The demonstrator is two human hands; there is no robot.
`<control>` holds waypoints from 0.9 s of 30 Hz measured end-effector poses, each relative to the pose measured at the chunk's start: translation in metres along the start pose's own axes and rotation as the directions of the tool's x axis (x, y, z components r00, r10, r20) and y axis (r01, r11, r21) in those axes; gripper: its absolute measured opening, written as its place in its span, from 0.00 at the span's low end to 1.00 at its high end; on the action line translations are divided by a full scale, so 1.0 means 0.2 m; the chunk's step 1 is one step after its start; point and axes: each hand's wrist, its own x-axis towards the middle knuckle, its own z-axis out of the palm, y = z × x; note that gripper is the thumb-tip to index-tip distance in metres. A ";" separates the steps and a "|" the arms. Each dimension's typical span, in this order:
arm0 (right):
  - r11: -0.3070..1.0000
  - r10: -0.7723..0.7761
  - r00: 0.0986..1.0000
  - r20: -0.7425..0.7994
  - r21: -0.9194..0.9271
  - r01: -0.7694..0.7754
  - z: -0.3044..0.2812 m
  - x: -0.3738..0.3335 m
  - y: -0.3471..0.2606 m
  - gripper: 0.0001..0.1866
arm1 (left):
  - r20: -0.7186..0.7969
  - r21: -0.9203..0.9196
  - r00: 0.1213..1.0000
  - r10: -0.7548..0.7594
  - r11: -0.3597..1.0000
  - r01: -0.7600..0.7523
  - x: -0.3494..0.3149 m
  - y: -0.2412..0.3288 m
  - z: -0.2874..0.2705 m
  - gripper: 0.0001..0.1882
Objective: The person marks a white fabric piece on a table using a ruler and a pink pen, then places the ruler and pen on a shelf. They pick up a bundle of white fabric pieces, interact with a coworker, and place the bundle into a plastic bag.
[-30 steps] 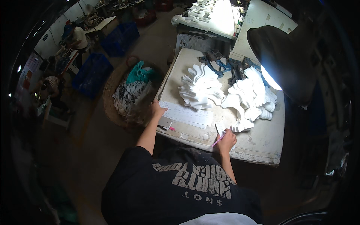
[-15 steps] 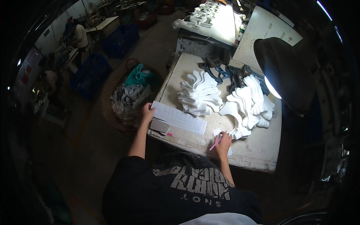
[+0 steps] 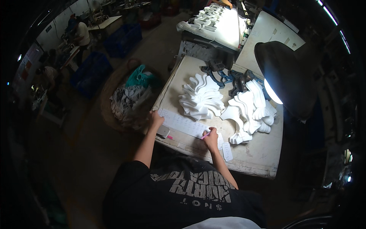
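Though narrow, much-inked white sheet [image 3: 182,123] beneath right hand [image 3: 211,140] pinching pink pen [image 3: 204,136]; left hand [image 3: 156,120], fingers unclear.

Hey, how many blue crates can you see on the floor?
2. The farther blue crate stands near a pale table, beyond the round scrap basket; the nearer blue crate is at the basket's upper left. Dark areas may hide more.
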 end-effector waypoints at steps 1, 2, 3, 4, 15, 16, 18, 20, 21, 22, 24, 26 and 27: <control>0.999 0.006 1.000 0.028 0.032 -0.007 0.02 -0.01 0.00 0.23 | -0.004 0.017 1.000 -0.002 1.000 0.002 -0.01 0.00 -0.01 0.27; 0.998 0.033 0.998 0.058 0.052 -0.036 0.03 -0.01 0.00 0.23 | -0.024 0.031 1.000 -0.005 1.000 0.005 -0.01 0.00 -0.01 0.27; 0.994 0.022 0.995 0.095 0.107 -0.032 0.05 -0.03 0.01 0.24 | -0.035 0.040 0.999 0.003 0.999 -0.001 0.00 -0.01 0.00 0.27; 0.992 0.009 0.995 0.103 0.126 -0.022 0.06 -0.03 0.02 0.24 | -0.043 0.031 0.999 -0.013 0.999 0.014 0.01 -0.03 0.02 0.26; 0.666 0.244 0.948 0.203 0.676 -0.316 0.07 0.00 0.14 0.21 | -0.047 -0.226 0.997 0.063 0.971 -0.072 0.16 -0.19 0.05 0.24; 0.596 0.303 0.918 0.255 0.701 -0.391 0.05 0.00 0.14 0.21 | -0.009 -0.272 0.998 0.068 0.960 -0.068 0.15 -0.17 0.04 0.23; 0.553 0.306 0.915 0.263 0.733 -0.396 0.03 -0.01 0.15 0.22 | 0.079 -0.359 0.994 0.081 0.932 -0.048 0.11 -0.15 0.03 0.23; 0.571 0.309 0.918 0.250 0.723 -0.389 0.03 -0.01 0.17 0.22 | 0.079 -0.388 0.988 0.135 0.917 -0.094 0.09 -0.13 0.03 0.21; 0.608 0.312 0.920 0.236 0.694 -0.385 0.04 0.00 0.18 0.22 | 0.118 -0.380 0.986 0.119 0.923 -0.066 0.09 -0.12 0.03 0.20; 0.644 0.314 0.923 0.222 0.664 -0.379 0.06 0.00 0.20 0.22 | 0.074 -0.340 0.981 0.178 0.929 -0.143 0.08 -0.12 0.03 0.20; 0.716 0.299 0.934 0.195 0.602 -0.355 0.09 0.01 0.24 0.24 | 0.036 -0.211 0.976 0.217 0.956 -0.205 0.09 -0.12 0.05 0.20; 0.725 0.317 0.928 0.196 0.581 -0.370 0.13 0.02 0.27 0.25 | -0.054 -0.121 0.970 0.237 0.963 -0.242 0.09 -0.11 0.08 0.20; 0.719 0.265 0.943 0.201 0.611 -0.333 0.14 0.03 0.28 0.25 | -0.070 -0.067 0.974 0.217 0.973 -0.222 0.10 -0.11 0.09 0.20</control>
